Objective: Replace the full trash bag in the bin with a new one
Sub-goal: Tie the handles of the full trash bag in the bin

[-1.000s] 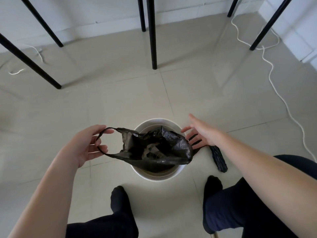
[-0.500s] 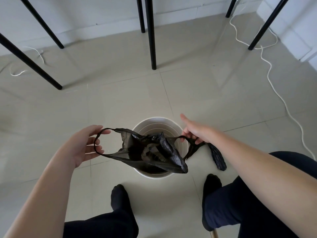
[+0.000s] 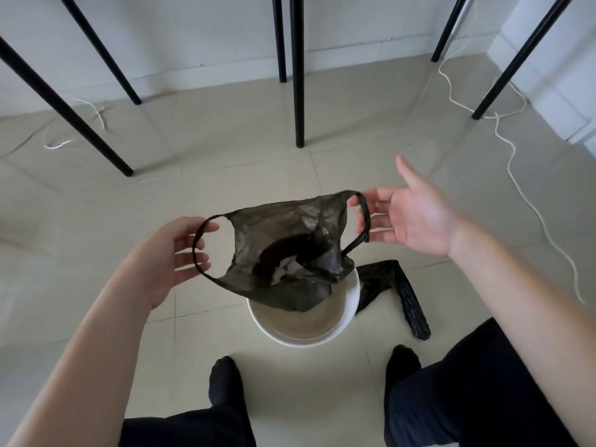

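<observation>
A black trash bag (image 3: 287, 253) with crumpled paper inside hangs above the white round bin (image 3: 345, 317) on the tiled floor. My left hand (image 3: 167, 256) has its fingers hooked through the bag's left handle loop. My right hand (image 3: 409, 217) has its fingers through the right handle loop, palm up. The bag is stretched between both hands, its bottom still over the bin's mouth. A folded black new bag (image 3: 403, 295) lies on the floor just right of the bin.
Black table legs (image 3: 298, 72) stand ahead and at both sides. A white cable (image 3: 516, 175) runs across the floor at the right, another thin cable (image 3: 61, 143) at the left. My two feet in dark socks (image 3: 225, 382) flank the bin's near side.
My right hand took hold of the bag's right handle and both hands lifted the bag up out of the bin, spreading it wider.
</observation>
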Motion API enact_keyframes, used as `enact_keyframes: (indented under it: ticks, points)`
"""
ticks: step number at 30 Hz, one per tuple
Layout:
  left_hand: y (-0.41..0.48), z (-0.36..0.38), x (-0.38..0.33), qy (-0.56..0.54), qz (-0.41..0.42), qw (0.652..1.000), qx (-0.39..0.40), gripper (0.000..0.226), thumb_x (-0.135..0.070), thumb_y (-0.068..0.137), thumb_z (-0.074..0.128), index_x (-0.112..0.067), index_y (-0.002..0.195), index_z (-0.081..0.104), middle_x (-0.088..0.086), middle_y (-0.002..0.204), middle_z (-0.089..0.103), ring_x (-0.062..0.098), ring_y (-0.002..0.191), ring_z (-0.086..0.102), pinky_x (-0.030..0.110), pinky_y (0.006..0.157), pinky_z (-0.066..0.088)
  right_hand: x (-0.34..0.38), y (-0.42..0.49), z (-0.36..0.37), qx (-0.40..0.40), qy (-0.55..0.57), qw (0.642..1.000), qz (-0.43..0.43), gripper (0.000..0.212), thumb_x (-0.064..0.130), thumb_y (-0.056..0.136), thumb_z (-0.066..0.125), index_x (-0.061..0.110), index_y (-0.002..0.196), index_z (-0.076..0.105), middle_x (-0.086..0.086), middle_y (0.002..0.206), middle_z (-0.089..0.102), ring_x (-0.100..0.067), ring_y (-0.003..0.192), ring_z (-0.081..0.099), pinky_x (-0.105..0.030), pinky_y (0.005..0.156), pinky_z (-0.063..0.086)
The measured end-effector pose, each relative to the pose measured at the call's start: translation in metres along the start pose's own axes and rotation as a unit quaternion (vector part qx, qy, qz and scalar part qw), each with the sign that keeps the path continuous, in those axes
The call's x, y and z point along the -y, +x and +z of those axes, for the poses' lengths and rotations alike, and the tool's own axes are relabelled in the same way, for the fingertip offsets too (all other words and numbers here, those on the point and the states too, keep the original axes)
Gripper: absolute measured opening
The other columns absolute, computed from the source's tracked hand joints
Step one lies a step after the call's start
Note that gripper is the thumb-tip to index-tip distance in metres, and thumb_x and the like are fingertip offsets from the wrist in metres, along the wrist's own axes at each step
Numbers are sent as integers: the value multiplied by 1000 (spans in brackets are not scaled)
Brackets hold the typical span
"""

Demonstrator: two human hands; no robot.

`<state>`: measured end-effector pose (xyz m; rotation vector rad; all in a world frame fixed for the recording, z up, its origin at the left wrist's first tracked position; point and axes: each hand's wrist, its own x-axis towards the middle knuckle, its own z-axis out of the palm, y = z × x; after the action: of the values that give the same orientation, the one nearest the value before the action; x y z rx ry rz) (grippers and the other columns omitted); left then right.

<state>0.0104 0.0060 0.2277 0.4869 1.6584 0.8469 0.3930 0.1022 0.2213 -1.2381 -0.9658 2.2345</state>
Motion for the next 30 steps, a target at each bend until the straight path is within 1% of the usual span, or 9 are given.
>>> enact_keyframes:
  ticks: [4,9,14,18,22,24,26,28,30]
  points:
    - [-3,8,-4,-7,20,1000,-19,18,-25,95,71,-12,99,82,0,75,57,21,65,59,41,85,59,11,-8,22,-8,-43,999,-32,68,63,99,43,6,120,73,-9,95,68,-27,85,68,-39,82,58]
    - [-3,21,-13,37,59,997,-38,25,-23,90,81,-4,107,80,3,78,58,22,67,61,46,86,66,18,-12,35,0,-48,996,-77,39,35,93,62,9,117,77,-5,92,67,-24,80,67,-35,80,61]
    - [-7,29,-23,75,115,990,-32,19,-25,95,77,-7,101,80,2,79,61,20,68,63,52,89,66,25,-13,35,-2,-40,995,-89,37,31,94,60,8,118,77,-3,88,65,-26,79,67,-38,88,56]
    - [-13,36,-29,107,170,980,-17,17,-27,98,75,-11,99,80,0,77,63,19,69,66,43,84,67,29,-17,31,34,4,995,-99,38,29,98,55,7,125,71,-5,93,67,-26,82,66,-40,90,53]
    - [-12,43,-30,131,165,978,-5,16,-25,99,73,-11,98,80,1,78,63,18,69,69,49,85,67,28,-17,28,24,-86,993,-74,37,24,91,66,12,126,71,-5,92,65,-23,81,65,-39,86,56]
    - [-12,47,-31,161,185,969,-5,14,-25,100,73,-13,97,79,-1,77,65,16,71,72,48,86,67,27,-16,26,16,-87,993,-79,40,14,88,69,12,128,69,-4,89,65,-20,80,62,-43,90,53]
    - [-14,50,-34,164,206,965,12,8,-23,99,75,-16,97,80,-3,81,68,16,74,73,44,85,67,30,-17,26,29,-84,990,-108,46,6,87,70,9,133,65,-4,86,64,-18,78,63,-38,86,56]
    - [-14,49,-36,197,226,954,14,3,-21,97,77,-21,96,80,-5,88,72,18,77,77,43,89,66,31,-15,24,-14,-131,985,-109,44,1,87,72,8,129,68,-3,86,66,-17,78,66,-30,80,59]
    - [-12,47,-36,236,236,943,2,2,-26,95,80,-24,95,80,-5,94,75,18,81,79,47,94,64,23,-7,15,-108,-261,956,-74,33,-1,89,74,8,120,72,-4,84,72,-17,76,69,-31,80,59]
